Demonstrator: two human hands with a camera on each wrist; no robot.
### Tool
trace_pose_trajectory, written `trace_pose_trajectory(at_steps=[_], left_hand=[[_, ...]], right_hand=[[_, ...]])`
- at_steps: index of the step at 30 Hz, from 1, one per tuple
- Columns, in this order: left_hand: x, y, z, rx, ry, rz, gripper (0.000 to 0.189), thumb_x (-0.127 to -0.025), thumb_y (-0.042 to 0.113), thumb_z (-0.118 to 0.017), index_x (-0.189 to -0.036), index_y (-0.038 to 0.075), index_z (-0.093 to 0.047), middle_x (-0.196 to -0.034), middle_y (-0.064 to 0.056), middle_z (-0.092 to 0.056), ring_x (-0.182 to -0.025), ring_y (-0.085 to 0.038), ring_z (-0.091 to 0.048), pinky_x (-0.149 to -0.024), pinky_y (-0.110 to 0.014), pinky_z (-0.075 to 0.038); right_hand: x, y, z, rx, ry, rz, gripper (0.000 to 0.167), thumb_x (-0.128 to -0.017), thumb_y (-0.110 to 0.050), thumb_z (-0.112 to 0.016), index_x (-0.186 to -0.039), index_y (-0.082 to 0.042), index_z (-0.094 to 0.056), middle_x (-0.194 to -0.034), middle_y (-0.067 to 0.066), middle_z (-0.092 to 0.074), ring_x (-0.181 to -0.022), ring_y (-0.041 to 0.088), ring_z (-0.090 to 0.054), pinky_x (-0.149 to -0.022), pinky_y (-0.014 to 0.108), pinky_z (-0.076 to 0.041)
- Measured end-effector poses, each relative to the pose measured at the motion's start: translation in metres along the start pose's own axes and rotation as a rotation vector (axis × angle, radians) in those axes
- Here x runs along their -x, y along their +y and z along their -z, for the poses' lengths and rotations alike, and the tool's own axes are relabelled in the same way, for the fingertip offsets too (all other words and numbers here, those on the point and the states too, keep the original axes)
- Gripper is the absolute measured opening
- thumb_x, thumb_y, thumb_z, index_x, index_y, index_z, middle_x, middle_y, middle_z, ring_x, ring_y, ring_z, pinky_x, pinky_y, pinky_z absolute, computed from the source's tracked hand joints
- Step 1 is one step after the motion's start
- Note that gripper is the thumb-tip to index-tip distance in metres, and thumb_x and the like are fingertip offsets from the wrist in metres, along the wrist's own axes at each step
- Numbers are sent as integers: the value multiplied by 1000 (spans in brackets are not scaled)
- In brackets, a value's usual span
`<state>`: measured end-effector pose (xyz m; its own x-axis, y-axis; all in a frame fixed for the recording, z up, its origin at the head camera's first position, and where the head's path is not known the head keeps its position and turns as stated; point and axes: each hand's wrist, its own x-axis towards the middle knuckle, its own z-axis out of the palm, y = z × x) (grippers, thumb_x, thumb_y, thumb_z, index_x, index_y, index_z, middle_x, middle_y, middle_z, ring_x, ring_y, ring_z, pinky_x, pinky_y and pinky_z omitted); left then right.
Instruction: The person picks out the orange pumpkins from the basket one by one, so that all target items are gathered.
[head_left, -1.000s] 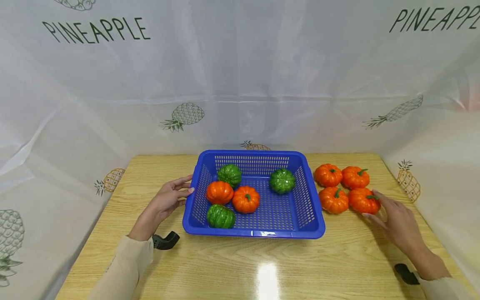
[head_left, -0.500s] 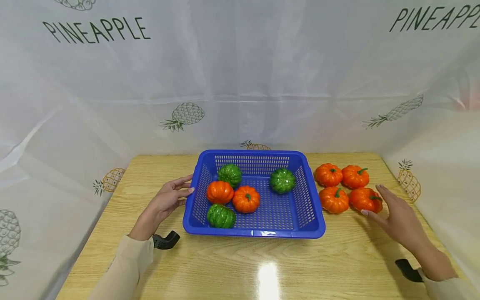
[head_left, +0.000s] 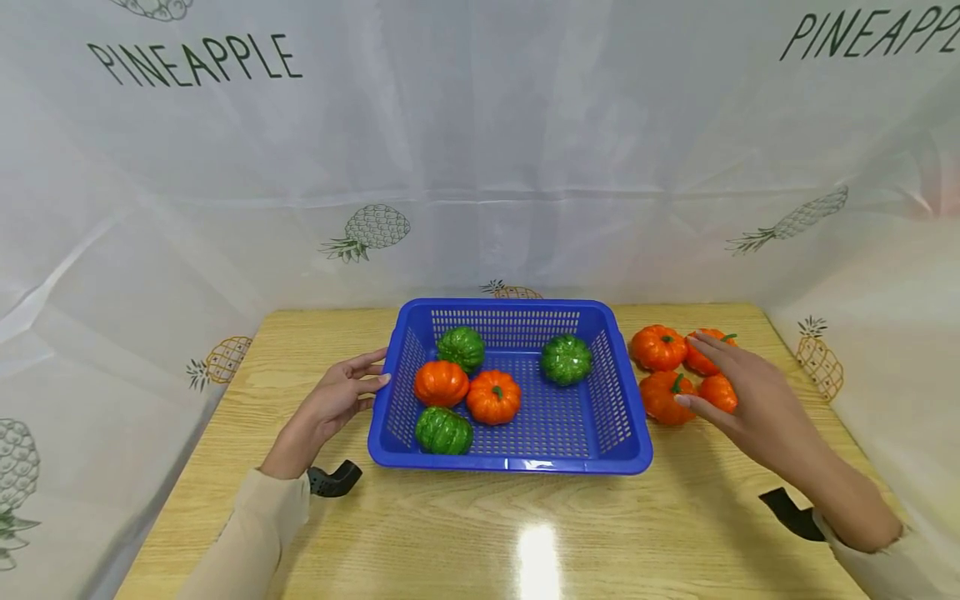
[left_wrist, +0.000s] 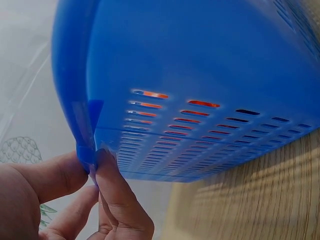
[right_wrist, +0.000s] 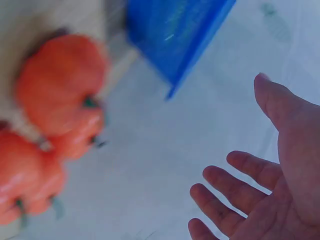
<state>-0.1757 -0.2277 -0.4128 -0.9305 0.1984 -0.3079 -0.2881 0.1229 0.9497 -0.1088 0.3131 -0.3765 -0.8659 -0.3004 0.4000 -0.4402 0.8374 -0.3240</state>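
Observation:
A blue plastic basket [head_left: 510, 462] stands mid-table, holding two orange pumpkins [head_left: 493, 397] and three green pumpkins [head_left: 566, 360]. At its left side my left hand [head_left: 337, 404] pinches the rim between thumb and fingers, seen closely in the left wrist view on the basket [left_wrist: 200, 60]. Right of the basket sit several more orange pumpkins [head_left: 658, 347] in a cluster. My right hand [head_left: 765, 408] hovers over that cluster with fingers spread, partly hiding the two right-hand ones. The right wrist view shows nothing in the right hand [right_wrist: 280, 185], apart from the blurred pumpkins [right_wrist: 62, 82].
The wooden table [head_left: 450, 533] runs up to a white curtain [head_left: 480, 150] printed with pineapples, which hangs behind and at both sides. Black wrist mounts [head_left: 333, 480] sit at both wrists.
My right hand has left the front right orange pumpkin and moved up and leftward over the cluster. The left hand stays on the basket rim.

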Motion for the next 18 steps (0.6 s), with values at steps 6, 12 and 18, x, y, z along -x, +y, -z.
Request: trace_pose_trajectory(at_steps=[6,12,18], left_hand=[[0,0,-1,-11,-5,-1,61,-109,4,-56,-166,3,-33,-144,-22,-48,-91,-8,-67,-81,-24,-58],[1,1,-2,-3,-3,-2,61,-109,3,-55,-165,2,-33,-143,-23,-48,-91,-9,-67,-80,-24,-59],[1,1,-2,-3,2,-1,61,-109,3,-55,-166,2,-32,-143,-23,-48,-91,-9,-67,-80,-24,-59]], right_hand=[[-27,-38,-8,-19,-25,118,77,-85,-22,-90,-150,1,-56,-152,26,-54,-132,54,-52,-102,74,-39],[-52,-69,-23,-2,-111,184,77,-90,-27,-86,-154,-1,-52,-158,21,-50,-138,47,-52,-110,71,-38],[-75,-93,-38,-6,-237,198,76,-97,-36,-79,-158,-3,-48,-163,20,-44,-146,47,-45,-117,70,-33]])
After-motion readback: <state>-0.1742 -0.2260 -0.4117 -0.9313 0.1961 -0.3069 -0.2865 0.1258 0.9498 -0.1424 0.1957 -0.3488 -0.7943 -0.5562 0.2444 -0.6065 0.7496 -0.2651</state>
